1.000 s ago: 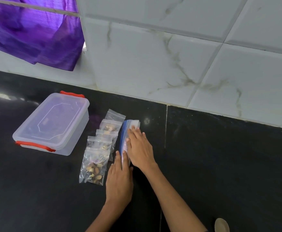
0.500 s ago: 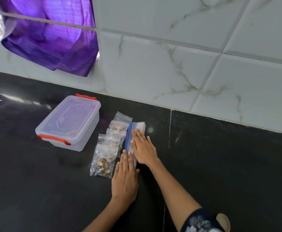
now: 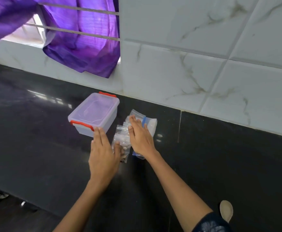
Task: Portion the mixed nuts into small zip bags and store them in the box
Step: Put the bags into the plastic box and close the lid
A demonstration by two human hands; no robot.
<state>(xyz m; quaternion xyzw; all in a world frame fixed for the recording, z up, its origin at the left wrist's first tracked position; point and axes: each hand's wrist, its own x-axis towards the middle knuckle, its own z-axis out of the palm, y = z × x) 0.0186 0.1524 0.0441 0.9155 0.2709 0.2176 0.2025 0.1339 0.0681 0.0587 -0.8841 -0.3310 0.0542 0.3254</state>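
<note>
Right hand (image 3: pixel 141 138) flat with straight fingers over the row of small zip bags of nuts (image 3: pixel 122 141), left hand (image 3: pixel 103 154) flat beside them, grasping nothing, fingertips by the closed clear box (image 3: pixel 95 113), large blue-sealed bag (image 3: pixel 149 126) under the right hand, black counter (image 3: pixel 220 156)

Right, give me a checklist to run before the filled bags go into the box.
1. Clear plastic box with red clips open: not ok, lid is on.
2. Small clear zip bags of nuts within reach: ok, between both hands.
3. Left hand free: ok, fingers straight, near the box's front corner.
4. Right hand free: ok, resting flat on the bags.
5. Bags sealed: cannot tell.
6. Large blue-striped zip bag out of the way: not ok, partly under the right hand.
</note>
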